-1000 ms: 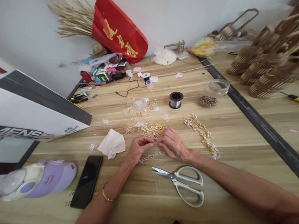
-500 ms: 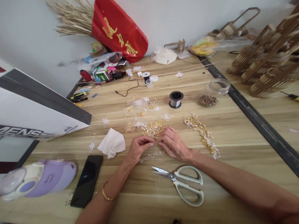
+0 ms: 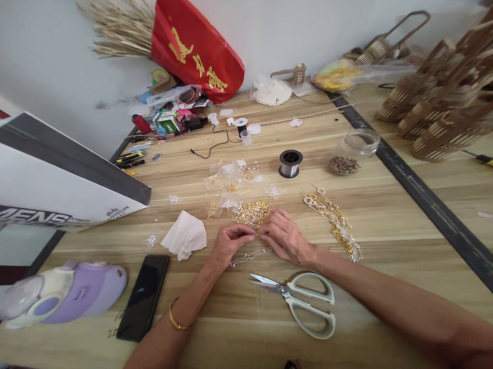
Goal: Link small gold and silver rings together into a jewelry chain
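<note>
My left hand (image 3: pixel 232 243) pinches thumb against fingers at the near edge of a pile of gold and silver beads (image 3: pixel 252 213). Facing it, my right hand (image 3: pixel 285 237) is also pinched, the fingertips of both almost meeting. Whatever lies between the fingertips is too small to make out. A thin silver chain (image 3: pixel 250 257) lies on the wood just below both hands. White-handled scissors (image 3: pixel 296 297) rest nearer me, blades slightly apart and pointing left. To the right of my right hand lies a bundle of gold and silver chains (image 3: pixel 335 224).
Behind the beads stands a wire spool (image 3: pixel 290 164), with a clear jar (image 3: pixel 354 151) to its right. On the left are a white tissue (image 3: pixel 185 235), a black phone (image 3: pixel 143 298), a purple bottle (image 3: pixel 76 293) and a large box (image 3: pixel 60 178). Woven baskets (image 3: pixel 441 108) stand at the right.
</note>
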Demonstrator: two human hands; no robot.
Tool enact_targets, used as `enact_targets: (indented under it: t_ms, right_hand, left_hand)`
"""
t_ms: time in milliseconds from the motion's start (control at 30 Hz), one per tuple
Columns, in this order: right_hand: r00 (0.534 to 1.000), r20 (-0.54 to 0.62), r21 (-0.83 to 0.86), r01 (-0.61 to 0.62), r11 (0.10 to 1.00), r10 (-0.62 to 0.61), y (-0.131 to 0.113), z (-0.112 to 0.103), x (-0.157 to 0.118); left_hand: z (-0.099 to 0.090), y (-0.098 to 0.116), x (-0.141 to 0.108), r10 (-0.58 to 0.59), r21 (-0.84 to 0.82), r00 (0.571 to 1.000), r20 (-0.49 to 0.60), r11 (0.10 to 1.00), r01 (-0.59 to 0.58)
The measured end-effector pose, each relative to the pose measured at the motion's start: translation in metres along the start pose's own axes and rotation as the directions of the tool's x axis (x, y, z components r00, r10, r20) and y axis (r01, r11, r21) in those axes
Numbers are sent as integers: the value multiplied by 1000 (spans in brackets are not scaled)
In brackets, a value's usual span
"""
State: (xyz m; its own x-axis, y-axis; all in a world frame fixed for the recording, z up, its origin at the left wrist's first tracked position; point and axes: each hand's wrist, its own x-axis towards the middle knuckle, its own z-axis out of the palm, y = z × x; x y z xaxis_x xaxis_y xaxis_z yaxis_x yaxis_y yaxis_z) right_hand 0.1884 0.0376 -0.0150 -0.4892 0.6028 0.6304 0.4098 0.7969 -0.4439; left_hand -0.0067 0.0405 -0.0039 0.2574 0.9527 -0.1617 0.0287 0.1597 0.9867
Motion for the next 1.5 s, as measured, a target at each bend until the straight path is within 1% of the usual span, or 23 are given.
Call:
enact_targets:
  t_ms: [400, 700, 1000, 1233, 1500]
  right_hand:
    - [1000, 17, 12, -7, 1000, 7, 1, 1, -1]
    - [1000, 1, 10, 3, 1000, -3, -1, 0, 0]
    - [1000, 6, 18, 3, 1000, -3, 0, 0, 0]
    - [1000, 12, 19, 21, 1000, -21, -1, 1, 1]
    - [999, -29, 62, 44, 997, -43, 0, 1, 2]
  left_hand:
    - [3, 4, 0, 4, 13, 1000, -19, 1000, -4]
    - [1, 1, 0, 15, 9, 1000, -2, 1000, -15]
    - [3, 2, -1, 6, 18, 1000, -4, 1000, -6]
    - [3, 3, -1, 20, 5, 999, 26, 1000, -20]
    - [4, 4, -1, 43, 22, 999, -5, 999, -42]
